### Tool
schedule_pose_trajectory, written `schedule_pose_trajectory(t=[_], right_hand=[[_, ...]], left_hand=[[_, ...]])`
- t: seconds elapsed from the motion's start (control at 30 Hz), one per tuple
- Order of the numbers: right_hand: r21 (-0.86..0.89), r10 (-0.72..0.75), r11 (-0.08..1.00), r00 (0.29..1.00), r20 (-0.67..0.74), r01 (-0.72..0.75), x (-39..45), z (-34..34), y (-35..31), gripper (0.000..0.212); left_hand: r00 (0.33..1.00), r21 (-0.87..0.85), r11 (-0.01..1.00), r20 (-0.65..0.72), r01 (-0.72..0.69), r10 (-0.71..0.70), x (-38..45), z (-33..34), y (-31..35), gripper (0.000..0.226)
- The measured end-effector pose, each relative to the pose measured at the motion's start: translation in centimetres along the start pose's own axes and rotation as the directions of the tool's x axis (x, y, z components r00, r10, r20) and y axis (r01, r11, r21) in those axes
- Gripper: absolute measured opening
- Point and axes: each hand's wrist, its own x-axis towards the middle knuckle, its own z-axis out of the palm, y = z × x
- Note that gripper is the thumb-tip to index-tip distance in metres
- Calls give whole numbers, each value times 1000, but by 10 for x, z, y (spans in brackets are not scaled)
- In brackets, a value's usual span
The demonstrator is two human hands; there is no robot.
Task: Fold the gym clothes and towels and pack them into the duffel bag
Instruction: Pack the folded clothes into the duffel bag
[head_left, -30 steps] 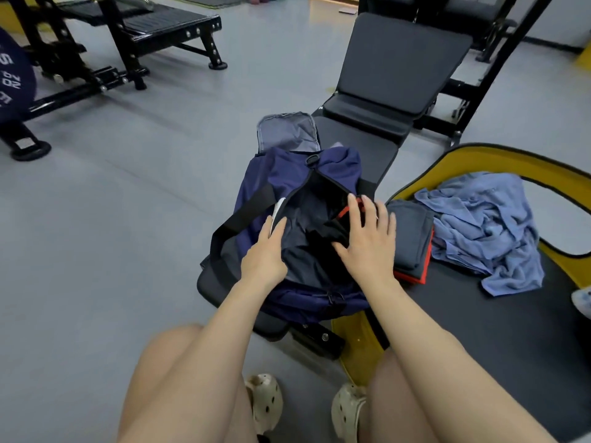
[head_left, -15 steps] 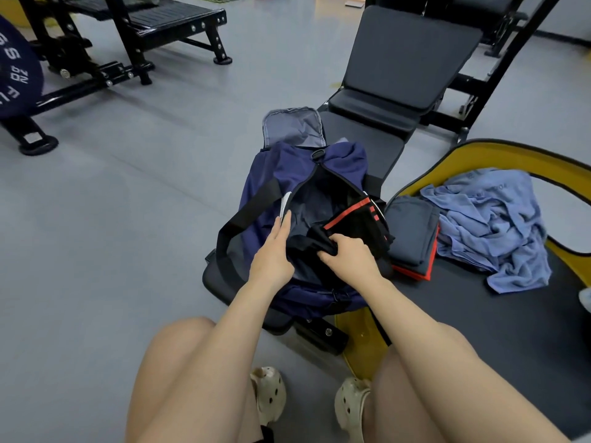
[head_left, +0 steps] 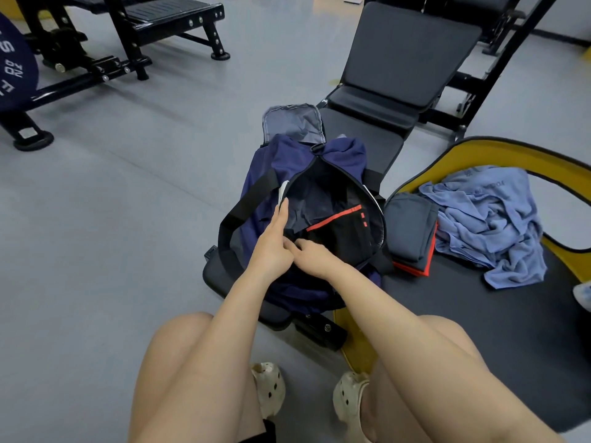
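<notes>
A navy duffel bag [head_left: 271, 167] lies unzipped on the near end of a black gym bench. A black garment with a red stripe [head_left: 342, 231] sits inside its opening. My left hand [head_left: 271, 244] lies along the bag's left rim with fingers straight, holding the opening apart. Beside it, my right hand [head_left: 311, 255] is at the near edge of the opening, fingers curled on the black garment. A folded dark grey garment with a red edge [head_left: 411, 225] lies just right of the bag. A crumpled blue cloth [head_left: 486, 219] lies further right.
The bench's raised backrest [head_left: 409, 52] stands behind the bag. The folded garment and blue cloth rest on a black pad with a yellow rim [head_left: 479, 314]. Black gym machines [head_left: 96, 65] stand at far left on the grey floor. My knees and pale clogs fill the bottom.
My right hand drew back from the bag's right side to its near edge, pushing the black garment down inside. The red stripe now lies lower in the opening. My left hand stayed at the left rim.
</notes>
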Motion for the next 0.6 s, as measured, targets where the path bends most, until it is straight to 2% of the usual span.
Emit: schedule_pose_trajectory(t=[0.07,0.13,0.2,0.23,0.27,0.3,0.33,0.37,0.4,0.43,0.5,0.53,0.6], right_hand=[[-27,16,1000,995,97,-13,0,-1,0,65],[28,71,996,975,213,-79,-2,-3,2,69],[67,94,991,962,255,-115,-5,-9,6,68],[53,60,996,979,196,-71,-7,-14,9,62],[36,1,999,998,63,-4,-9,-20,14,51],[28,-47,998,990,-132,51,-12,-29,22,37],[37,-62,996,939,-338,79,-14,-40,31,26],[49,-42,996,854,-519,79,-16,-52,42,21],[59,1,997,777,-630,46,-17,-64,55,23],[67,75,997,750,-657,-42,-16,-74,67,30],[68,255,963,802,-540,-260,-14,-82,87,42],[59,312,945,833,-458,-322,-12,-82,94,42],[107,325,946,867,-377,-308,-12,-78,100,31]], left_hand=[[1000,24,1000,6,-11,10,0,-1,0,93],[1000,44,999,3,-31,31,0,-3,0,96],[999,60,997,3,-40,40,1,-4,1,97],[999,85,996,5,-39,39,0,-3,1,96],[999,155,987,-4,-39,40,0,-2,1,92],[997,296,954,-41,-48,63,0,-1,1,86],[986,467,881,-96,-75,135,0,2,1,76],[955,591,797,-142,-128,259,1,6,1,66],[908,651,733,-161,-196,386,3,10,1,56],[852,672,684,-149,-284,501,7,16,2,49],[758,705,539,-2,-462,652,15,30,4,50],[762,696,498,111,-518,637,17,38,8,57],[826,667,526,258,-527,501,24,52,10,67]])
